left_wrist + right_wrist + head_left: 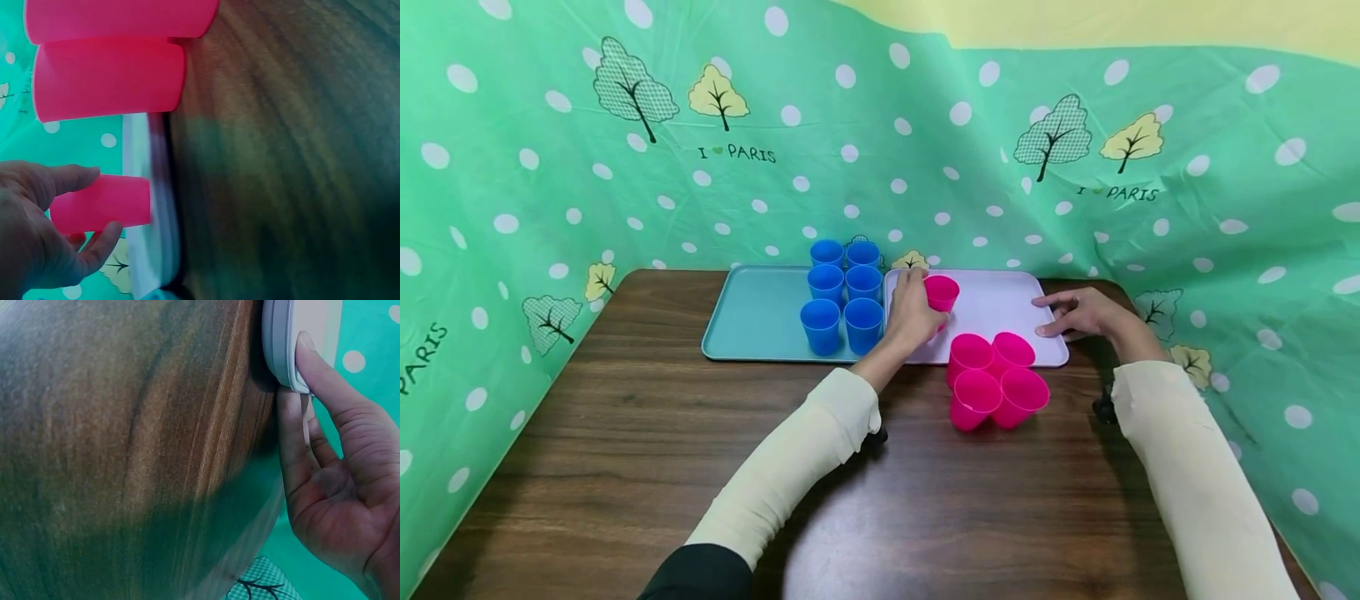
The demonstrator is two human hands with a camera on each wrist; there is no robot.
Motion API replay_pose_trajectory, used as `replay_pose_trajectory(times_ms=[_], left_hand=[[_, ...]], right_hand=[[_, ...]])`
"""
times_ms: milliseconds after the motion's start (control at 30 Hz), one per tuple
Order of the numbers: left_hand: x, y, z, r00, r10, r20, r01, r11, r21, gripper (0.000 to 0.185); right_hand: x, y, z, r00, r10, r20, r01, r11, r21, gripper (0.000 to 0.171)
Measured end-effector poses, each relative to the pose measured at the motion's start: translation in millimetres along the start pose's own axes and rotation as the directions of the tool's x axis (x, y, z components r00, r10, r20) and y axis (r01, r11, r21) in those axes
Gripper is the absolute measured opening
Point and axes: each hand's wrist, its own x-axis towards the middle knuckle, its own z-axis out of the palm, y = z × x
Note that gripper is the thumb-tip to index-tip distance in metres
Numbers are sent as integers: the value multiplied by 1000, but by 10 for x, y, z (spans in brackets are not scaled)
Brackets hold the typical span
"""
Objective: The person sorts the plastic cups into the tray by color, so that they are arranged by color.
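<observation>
My left hand (923, 305) grips a pink cup (942, 292) standing upright on the pale lilac tray (992, 304), near its left end. In the left wrist view the thumb and fingers (70, 178) flank that cup (128, 201), with two more pink cups (109, 78) above it. My right hand (1062, 322) rests with straight fingers on the tray's right edge, and the right wrist view shows its fingertips (307, 349) touching the tray rim (278, 337). Several pink cups (996, 382) cluster on the table just in front of the tray.
A teal tray (752, 317) lies to the left of the lilac one, carrying several blue cups (844, 296) in two rows. Both trays sit at the far side of a brown wooden table (647, 450). A green dotted cloth (850, 150) hangs behind and at the sides.
</observation>
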Motion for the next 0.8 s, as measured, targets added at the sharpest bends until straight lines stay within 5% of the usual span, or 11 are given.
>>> replay_pose_trajectory(times_ms=[367,800], left_hand=[[62,-170,167,998,-54,15,53,998,23,63],[286,-256,223,987,-148,61,148,989,9,51]], right_hand=[[-4,12,9,1000,-3,-4,3,1000,1,85],[-36,-16,18,1000,-12,-8,12,1000,-2,83]])
